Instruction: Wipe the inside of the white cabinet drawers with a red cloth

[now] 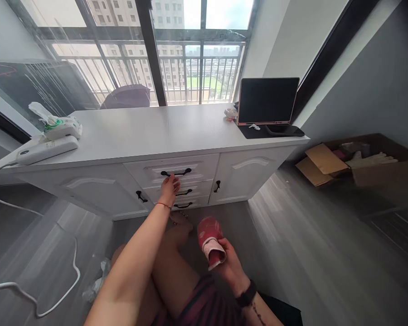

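Note:
My left hand (169,188) reaches forward to the white cabinet, its fingers curled round the black handle (184,172) of the top drawer (200,166). That drawer sits flush with the cabinet front. Low on the right, over the floor, my right hand (234,266) grips a red cloth-like item with a folded pink band (209,233); its exact kind is not clear. Two lower drawers with black handles, the middle handle (184,192) among them, are below my left hand. The cabinet doors on both sides, such as the right door (246,174), are closed.
On the white cabinet top (149,131) are a tissue pack (63,127), a white power strip (47,149), and a dark-screened device (268,100) with a phone (284,131). A cardboard box (384,174) stands right. A white cable (75,253) and plastic bag (97,283) lie left.

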Motion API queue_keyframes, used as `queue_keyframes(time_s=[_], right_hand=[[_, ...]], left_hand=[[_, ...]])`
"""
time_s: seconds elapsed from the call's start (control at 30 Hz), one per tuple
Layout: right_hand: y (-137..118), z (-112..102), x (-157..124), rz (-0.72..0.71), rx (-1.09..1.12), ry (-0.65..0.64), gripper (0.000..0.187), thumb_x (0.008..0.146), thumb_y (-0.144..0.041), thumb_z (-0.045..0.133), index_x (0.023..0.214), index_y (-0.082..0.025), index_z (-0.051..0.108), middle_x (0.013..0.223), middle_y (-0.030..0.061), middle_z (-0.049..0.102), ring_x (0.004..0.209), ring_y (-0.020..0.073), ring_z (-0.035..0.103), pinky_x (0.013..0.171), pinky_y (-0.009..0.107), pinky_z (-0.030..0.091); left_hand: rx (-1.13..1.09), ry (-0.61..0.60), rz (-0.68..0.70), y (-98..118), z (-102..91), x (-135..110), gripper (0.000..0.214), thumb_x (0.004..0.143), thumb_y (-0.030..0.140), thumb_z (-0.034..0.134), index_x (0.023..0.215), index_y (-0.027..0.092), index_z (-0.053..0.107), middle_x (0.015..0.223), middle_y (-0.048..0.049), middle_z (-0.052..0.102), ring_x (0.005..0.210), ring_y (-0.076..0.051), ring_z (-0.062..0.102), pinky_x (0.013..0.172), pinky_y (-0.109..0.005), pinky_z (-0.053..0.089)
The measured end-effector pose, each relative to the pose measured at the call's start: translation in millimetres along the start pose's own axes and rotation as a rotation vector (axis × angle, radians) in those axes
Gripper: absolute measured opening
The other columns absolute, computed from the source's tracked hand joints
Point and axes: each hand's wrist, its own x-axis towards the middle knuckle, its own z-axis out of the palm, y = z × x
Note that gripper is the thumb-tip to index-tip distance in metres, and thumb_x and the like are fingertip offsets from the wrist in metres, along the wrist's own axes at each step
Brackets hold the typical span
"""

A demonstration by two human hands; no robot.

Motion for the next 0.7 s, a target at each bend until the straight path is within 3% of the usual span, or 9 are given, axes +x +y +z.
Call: queue_keyframes(time_s=[0.1,0.17,0.23,0.3,0.4,0.5,0.6,0.7], right_hand=[[9.9,12.1,-17.6,-0.076,-0.009,-0.017,0.029,0.063,-0.021,0.065,0.092,-0.020,0.061,0.084,0.0009,0.068,0.073,0.0172,0.063,0.073,0.030,0.051],[15.2,16.3,-30.1,-0.226,-0.122,-0.041,0.036,0.063,-0.018,0.066,0.098,-0.025,0.059,0.085,-0.0028,0.066,0.072,0.0155,0.060,0.069,0.027,0.049],[18.5,18.9,-42.4,-0.362,-0.304,-0.078,0.032,0.066,-0.018,0.067,0.096,-0.026,0.059,0.082,-0.0041,0.064,0.070,0.0143,0.056,0.068,0.025,0.045],[20.9,21.8,-54.3,-0.460,-0.483,-0.132,0.023,0.067,-0.019,0.066,0.089,-0.023,0.060,0.078,-0.0039,0.060,0.070,0.0138,0.051,0.067,0.023,0.042],[26.6,29.1,-70.5,-0.511,-0.599,-0.268,0.019,0.068,-0.019,0.063,0.086,-0.022,0.062,0.078,-0.0036,0.056,0.071,0.0136,0.047,0.067,0.022,0.040],[37.0,37.5,-84.1,-0.454,-0.640,-0.372,0.020,0.069,-0.019,0.060,0.089,-0.022,0.062,0.080,-0.0034,0.055,0.073,0.0138,0.047,0.069,0.022,0.040],[49.3,41.5,-96.6,-0.400,-0.685,-0.391,0.023,0.071,-0.020,0.062,0.094,-0.021,0.060,0.087,-0.0022,0.059,0.080,0.0149,0.051,0.075,0.023,0.042],[59.5,38.6,-108.2,-0.358,-0.683,-0.367,0.025,0.077,-0.027,0.067,0.099,-0.022,0.057,0.093,-0.0006,0.061,0.087,0.0157,0.055,0.080,0.025,0.044]], left_hand=[[0.087,-0.068,-0.022,-12.6,-17.4,-42.9,0.017,0.073,0.024,0.073,0.079,0.017,0.059,0.063,0.0032,0.058,0.049,-0.007,0.054,0.050,-0.019,0.039],[0.161,-0.184,0.006,-31.7,-42.5,-88.3,0.026,0.065,0.026,0.080,0.083,0.015,0.065,0.066,0.0024,0.060,0.052,-0.007,0.054,0.054,-0.019,0.042],[0.163,-0.238,0.015,-55.3,-74.3,-139.8,0.038,0.060,0.032,0.083,0.091,0.016,0.068,0.080,-0.0011,0.066,0.064,-0.010,0.060,0.063,-0.022,0.047],[0.097,-0.245,-0.065,-76.0,-105.4,-188.5,0.043,0.061,0.039,0.083,0.096,0.018,0.069,0.094,-0.0058,0.069,0.079,-0.017,0.065,0.072,-0.027,0.050],[-0.094,-0.397,-0.211,-89.9,-137.4,-242.5,0.051,0.073,0.051,0.071,0.112,0.018,0.068,0.112,-0.0135,0.069,0.104,-0.028,0.064,0.090,-0.040,0.048],[-0.198,-0.418,-0.249,-84.3,-150.7,-269.5,0.056,0.069,0.059,0.071,0.103,0.015,0.072,0.109,-0.0167,0.070,0.109,-0.034,0.062,0.095,-0.046,0.046],[-0.150,-0.255,-0.120,-76.5,-156.2,-281.3,0.045,0.068,0.042,0.078,0.105,0.017,0.069,0.104,-0.0104,0.073,0.098,-0.026,0.067,0.092,-0.039,0.049],[-0.128,-0.145,0.010,-79.9,-159.6,-290.5,0.048,0.067,0.029,0.079,0.112,0.021,0.065,0.100,-0.0048,0.074,0.090,-0.020,0.069,0.086,-0.033,0.052]])
